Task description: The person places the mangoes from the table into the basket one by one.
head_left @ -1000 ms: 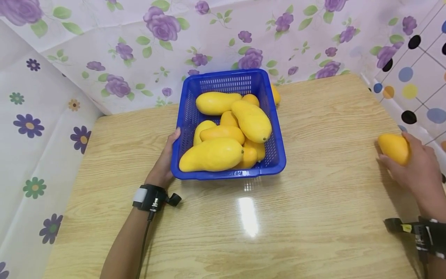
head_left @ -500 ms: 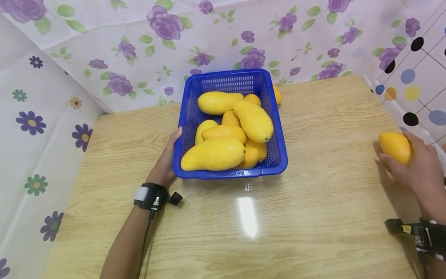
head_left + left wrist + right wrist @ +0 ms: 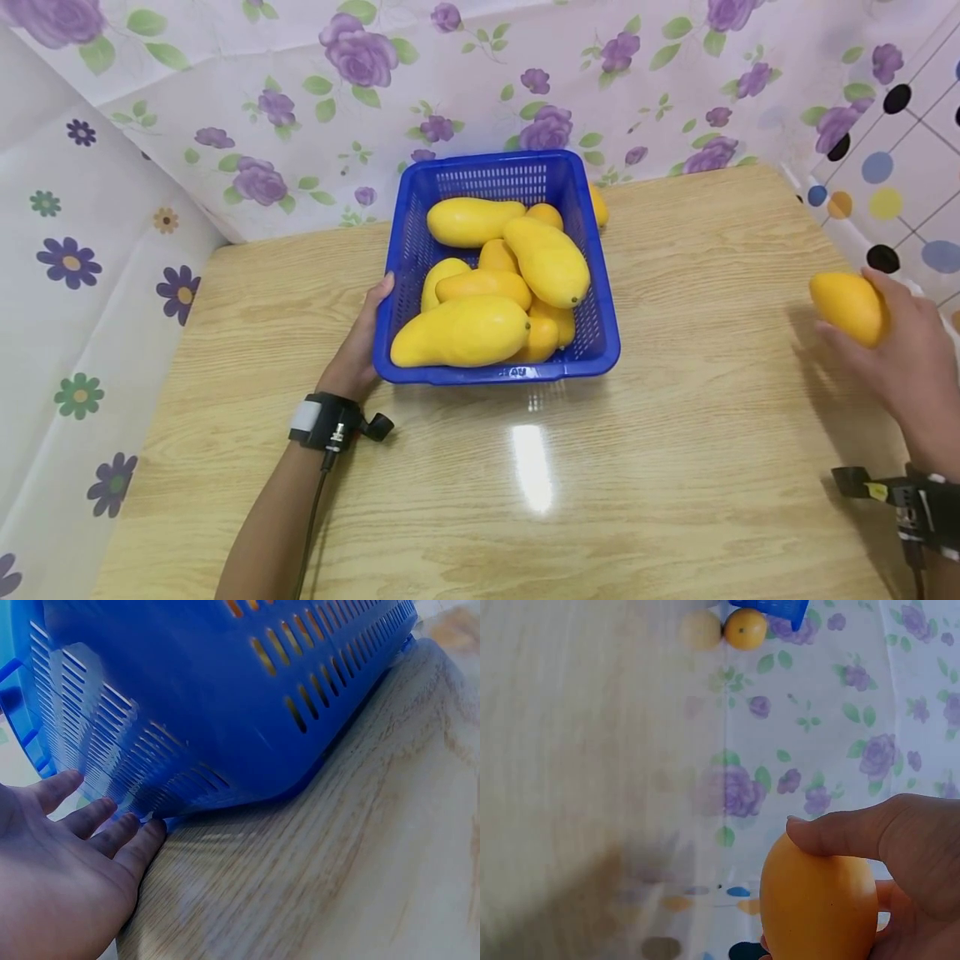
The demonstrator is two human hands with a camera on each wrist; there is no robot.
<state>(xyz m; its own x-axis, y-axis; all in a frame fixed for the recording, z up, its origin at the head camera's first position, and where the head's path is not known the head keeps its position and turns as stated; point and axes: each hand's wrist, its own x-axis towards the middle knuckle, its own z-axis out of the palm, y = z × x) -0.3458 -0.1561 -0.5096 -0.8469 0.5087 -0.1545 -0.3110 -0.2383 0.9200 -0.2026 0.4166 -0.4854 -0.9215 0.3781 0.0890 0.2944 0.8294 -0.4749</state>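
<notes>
In the head view, a blue plastic basket point(image 3: 442, 377) with slotted walls holds several yellow fruits, among them a large elongated one point(image 3: 461, 332) at the front. My left hand point(image 3: 358, 346) is at its left side. The left wrist view shows that hand with fingers extended and fingertips point(image 3: 101, 810) against the basket's outer wall, low near the table. At the far right, my right hand point(image 3: 911, 358) grips an orange-yellow mango point(image 3: 849, 307), with its shadow cast on the table to the lower left. In the right wrist view the thumb point(image 3: 840, 831) lies across the mango's top.
Another orange-yellow fruit point(image 3: 598, 205) lies behind the basket's right side, by the back wall. The wood-grain table point(image 3: 697, 467) meets a flowered sheet point(image 3: 480, 100) at the back and a dotted sheet point(image 3: 911, 217) on the right.
My right hand has raised the mango slightly off the table, and its shadow has spread away from it. The left hand and the basket stay in place.
</notes>
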